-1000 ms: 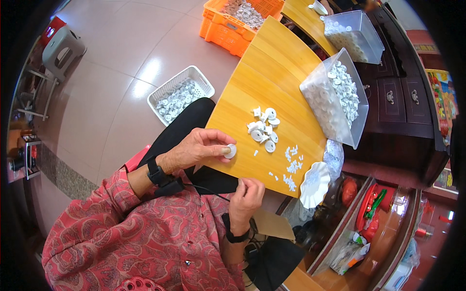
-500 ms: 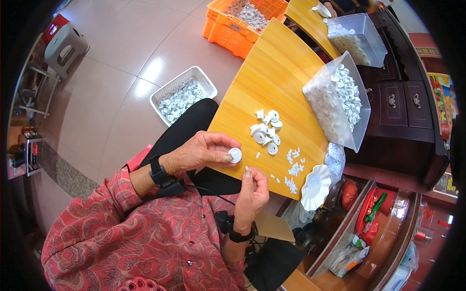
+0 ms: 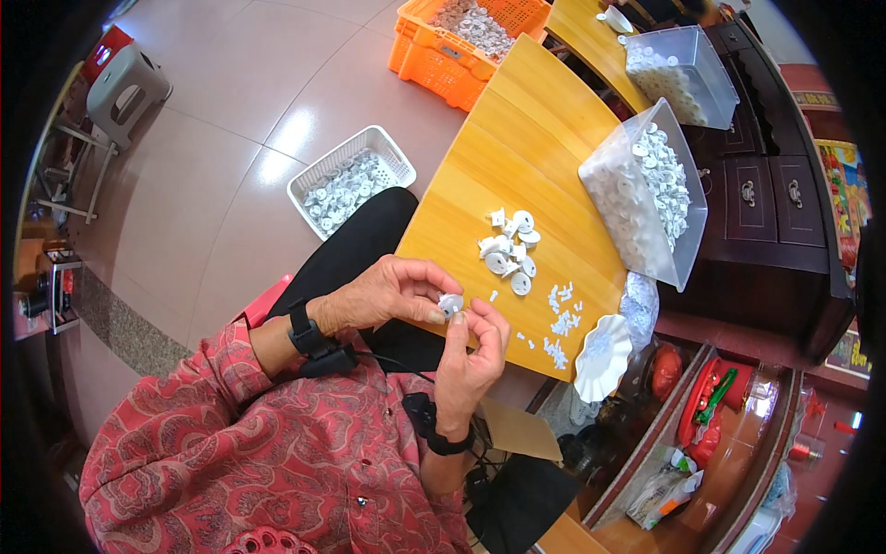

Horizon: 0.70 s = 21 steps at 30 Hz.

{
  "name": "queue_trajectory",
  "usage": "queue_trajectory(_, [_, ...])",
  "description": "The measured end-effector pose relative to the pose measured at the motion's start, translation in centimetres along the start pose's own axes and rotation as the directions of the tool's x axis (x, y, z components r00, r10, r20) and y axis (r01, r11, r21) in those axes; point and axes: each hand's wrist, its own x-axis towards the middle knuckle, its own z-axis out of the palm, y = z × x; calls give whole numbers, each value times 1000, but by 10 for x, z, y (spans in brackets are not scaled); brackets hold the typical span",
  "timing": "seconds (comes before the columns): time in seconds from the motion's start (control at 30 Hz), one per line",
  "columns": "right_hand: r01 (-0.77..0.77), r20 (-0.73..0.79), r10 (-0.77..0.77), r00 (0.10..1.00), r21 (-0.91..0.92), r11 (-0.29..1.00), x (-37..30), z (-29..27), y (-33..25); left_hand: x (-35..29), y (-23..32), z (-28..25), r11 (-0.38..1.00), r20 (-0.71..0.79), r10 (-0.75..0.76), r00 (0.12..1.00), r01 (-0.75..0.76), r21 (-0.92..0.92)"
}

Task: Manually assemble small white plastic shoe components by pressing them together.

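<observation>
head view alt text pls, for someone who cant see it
Seen from above, a person's left hand and right hand pinch a small round white plastic part at the near edge of a curved yellow wooden table. More white parts lie loose on it beside a clear plastic bin full of them.

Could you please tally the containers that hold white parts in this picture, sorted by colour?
Orange crate: 1
White basket: 1
Clear bins: 2
Total: 4

Besides these, both hands, left and right, pinch one small white disc over the table edge.
</observation>
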Motion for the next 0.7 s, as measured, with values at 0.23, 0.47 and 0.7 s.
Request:
queue_trajectory(0.23, [-32,0,32,999,-14,999,-1,1,2,-1,3,3,1000,7,27,1000,-27,3])
queue_trajectory(0.47, [-74,1,74,997,-17,997,-1,0,1,-2,11,5,956,60,106,993,-118,268])
queue_trajectory(0.7, [-80,22,81,996,-15,997,-1,-1,1,-3,10,4,911,89,139,986,-163,380])
